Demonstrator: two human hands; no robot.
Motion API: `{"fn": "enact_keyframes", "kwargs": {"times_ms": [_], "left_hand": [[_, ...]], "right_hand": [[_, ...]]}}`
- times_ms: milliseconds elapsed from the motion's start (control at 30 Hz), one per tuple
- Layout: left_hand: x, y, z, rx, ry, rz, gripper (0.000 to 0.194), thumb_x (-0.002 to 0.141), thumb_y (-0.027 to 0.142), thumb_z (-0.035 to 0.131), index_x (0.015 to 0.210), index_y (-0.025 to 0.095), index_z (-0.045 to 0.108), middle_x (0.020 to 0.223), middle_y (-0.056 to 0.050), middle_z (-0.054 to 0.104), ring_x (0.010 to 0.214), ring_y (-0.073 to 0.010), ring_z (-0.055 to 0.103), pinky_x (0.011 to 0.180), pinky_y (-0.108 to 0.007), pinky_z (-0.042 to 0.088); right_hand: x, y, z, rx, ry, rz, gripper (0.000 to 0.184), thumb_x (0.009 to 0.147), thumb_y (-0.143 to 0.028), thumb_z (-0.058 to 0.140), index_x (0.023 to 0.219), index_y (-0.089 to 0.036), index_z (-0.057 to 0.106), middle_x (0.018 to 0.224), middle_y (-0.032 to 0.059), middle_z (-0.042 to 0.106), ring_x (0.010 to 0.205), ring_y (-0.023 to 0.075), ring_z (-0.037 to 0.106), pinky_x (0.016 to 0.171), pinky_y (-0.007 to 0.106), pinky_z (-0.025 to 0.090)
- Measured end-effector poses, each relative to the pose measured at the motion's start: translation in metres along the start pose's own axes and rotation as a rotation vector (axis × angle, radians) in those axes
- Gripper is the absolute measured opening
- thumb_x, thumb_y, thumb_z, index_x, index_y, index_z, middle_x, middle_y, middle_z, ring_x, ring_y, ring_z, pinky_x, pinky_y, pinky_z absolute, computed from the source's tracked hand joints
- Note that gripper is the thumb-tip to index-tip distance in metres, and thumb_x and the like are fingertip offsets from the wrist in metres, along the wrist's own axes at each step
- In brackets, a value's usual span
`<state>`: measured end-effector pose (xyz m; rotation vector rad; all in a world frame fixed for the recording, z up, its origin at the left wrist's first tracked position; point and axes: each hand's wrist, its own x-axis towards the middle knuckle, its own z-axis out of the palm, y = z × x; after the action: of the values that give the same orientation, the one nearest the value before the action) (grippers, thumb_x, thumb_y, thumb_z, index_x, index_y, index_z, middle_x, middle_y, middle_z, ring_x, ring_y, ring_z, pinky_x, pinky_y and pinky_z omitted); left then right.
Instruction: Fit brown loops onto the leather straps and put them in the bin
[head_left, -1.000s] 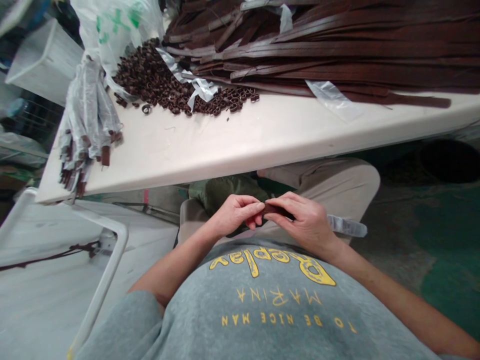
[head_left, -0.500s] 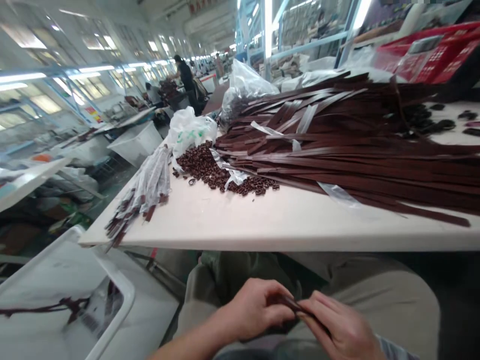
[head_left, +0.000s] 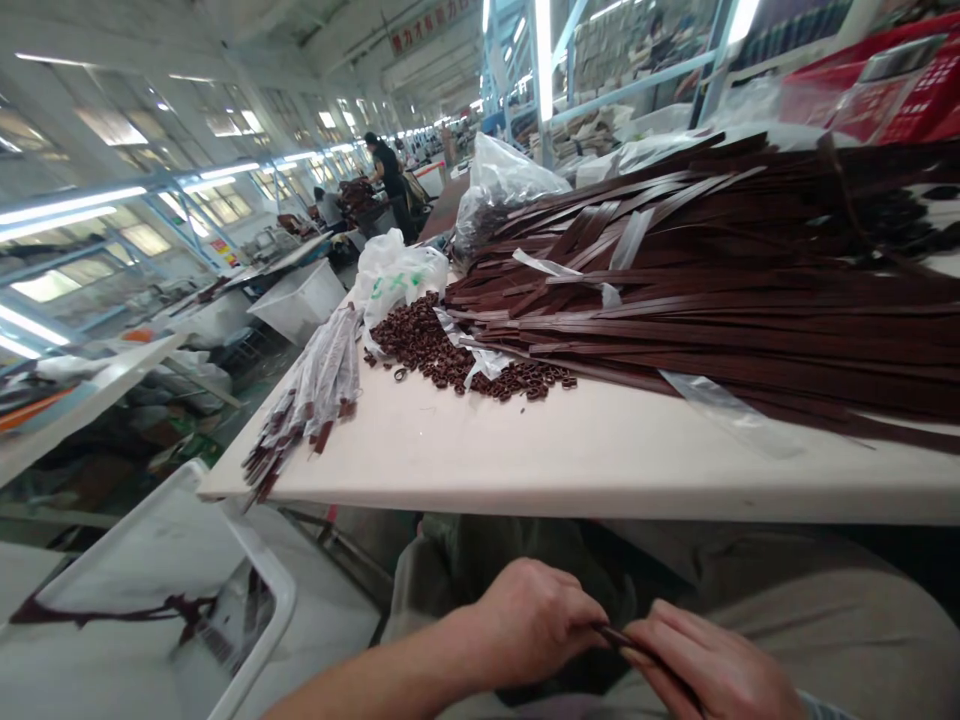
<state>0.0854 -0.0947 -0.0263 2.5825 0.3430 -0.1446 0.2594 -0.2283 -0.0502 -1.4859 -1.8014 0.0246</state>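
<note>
Over my lap, below the table's front edge, my left hand (head_left: pixel 529 622) is closed on one end of a dark brown leather strap (head_left: pixel 616 637). My right hand (head_left: pixel 709 665) grips the same strap a short way to the right, with its fingers laid along it. Only a short piece shows between the two hands; the rest is hidden in and under them. On the table (head_left: pixel 480 455) above lie a heap of small brown loops (head_left: pixel 442 350) and a thick pile of long brown straps (head_left: pixel 720 290), some bound with clear tape.
Plastic-wrapped brown strips (head_left: pixel 319 375) hang slightly over the table's left corner. A white plastic bag (head_left: pixel 397 270) and a clear bag (head_left: pixel 502 180) stand behind the loops. At lower left is a white bin (head_left: pixel 277 590). A red basket (head_left: pixel 915 95) sits back right; a person (head_left: pixel 386 170) stands far off.
The view has shifted, so the table sits slightly lower and further right. My left hand's fingers have closed more tightly round the strap's end; my right hand still holds it.
</note>
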Motion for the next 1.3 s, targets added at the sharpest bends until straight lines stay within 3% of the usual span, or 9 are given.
{"fn": "enact_keyframes", "kwargs": {"times_ms": [167,367,500,633,733,800,867,1000,1300], "left_hand": [[0.011,-0.003,-0.032,-0.083,0.025,0.042,0.034,0.089,0.05,0.064,0.107,0.023,0.075,0.083,-0.004,0.075,0.075,-0.0163,0.069,0.066,-0.023,0.049],[0.055,-0.053,-0.122,-0.004,0.628,-0.189,0.013,0.089,0.029,0.067,0.093,0.02,0.076,0.087,-0.004,0.072,0.069,-0.0126,0.064,0.072,-0.024,0.05],[0.095,-0.087,-0.148,0.273,0.559,-0.319,0.016,0.083,0.023,0.073,0.099,0.022,0.074,0.095,-0.005,0.072,0.083,-0.0189,0.067,0.082,-0.031,0.051],[0.116,-0.095,-0.144,0.332,0.452,-0.344,0.014,0.084,0.018,0.069,0.098,0.02,0.074,0.093,-0.007,0.073,0.088,-0.0227,0.067,0.081,-0.033,0.05],[0.119,-0.097,-0.141,0.302,0.491,-0.329,0.02,0.085,0.015,0.065,0.102,0.02,0.074,0.096,-0.008,0.073,0.089,-0.0222,0.066,0.083,-0.034,0.049],[0.116,-0.098,-0.14,0.077,0.597,-0.318,0.021,0.083,0.015,0.065,0.102,0.019,0.075,0.091,-0.007,0.071,0.082,-0.0193,0.066,0.081,-0.033,0.05],[0.107,-0.095,-0.139,-0.386,0.686,-0.307,0.019,0.08,0.02,0.07,0.097,0.018,0.076,0.082,-0.004,0.068,0.072,-0.0156,0.064,0.075,-0.031,0.051],[0.072,-0.07,-0.126,-1.174,0.652,-0.288,0.038,0.063,0.029,0.086,0.098,0.019,0.076,0.078,0.0,0.068,0.069,-0.0116,0.065,0.072,-0.027,0.053],[0.004,-0.007,-0.068,-1.458,0.648,-0.367,0.034,0.058,0.028,0.091,0.089,0.021,0.079,0.08,-0.001,0.075,0.066,-0.0103,0.068,0.067,-0.021,0.054]], "right_hand": [[0.01,0.005,-0.013,0.073,0.04,0.07,0.02,0.098,-0.029,0.051,0.086,-0.025,0.067,0.067,-0.0005,0.067,0.057,0.0137,0.068,0.052,0.021,0.053],[0.007,0.025,-0.035,0.129,0.118,0.193,0.012,0.096,-0.03,0.058,0.093,-0.025,0.068,0.069,-0.0016,0.066,0.057,0.0117,0.067,0.054,0.017,0.052],[0.001,0.027,-0.032,0.16,0.126,0.216,0.011,0.094,-0.029,0.06,0.091,-0.025,0.069,0.067,-0.002,0.066,0.056,0.0118,0.067,0.054,0.017,0.052],[-0.003,0.024,-0.025,0.173,0.146,0.254,0.01,0.093,-0.03,0.061,0.089,-0.025,0.07,0.066,-0.0023,0.065,0.055,0.0117,0.066,0.053,0.018,0.052],[-0.004,0.026,-0.025,0.174,0.131,0.286,0.01,0.093,-0.03,0.062,0.091,-0.025,0.07,0.068,-0.0015,0.066,0.057,0.0128,0.066,0.054,0.019,0.052],[-0.003,0.027,-0.027,0.171,0.135,0.299,0.01,0.093,-0.03,0.061,0.091,-0.025,0.07,0.068,-0.0012,0.065,0.057,0.0134,0.065,0.054,0.021,0.052],[0.001,0.027,-0.031,0.173,0.143,0.311,0.011,0.093,-0.03,0.061,0.091,-0.024,0.07,0.068,-0.0007,0.065,0.057,0.0139,0.065,0.053,0.022,0.051],[0.017,0.018,-0.042,0.18,0.185,0.33,0.009,0.093,-0.029,0.061,0.089,-0.025,0.068,0.07,-0.0007,0.065,0.06,0.0146,0.064,0.055,0.024,0.05],[0.061,-0.017,-0.043,0.282,0.159,0.249,0.006,0.092,-0.019,0.064,0.089,-0.02,0.068,0.069,-0.0025,0.058,0.059,0.0107,0.055,0.057,0.024,0.044]]}}
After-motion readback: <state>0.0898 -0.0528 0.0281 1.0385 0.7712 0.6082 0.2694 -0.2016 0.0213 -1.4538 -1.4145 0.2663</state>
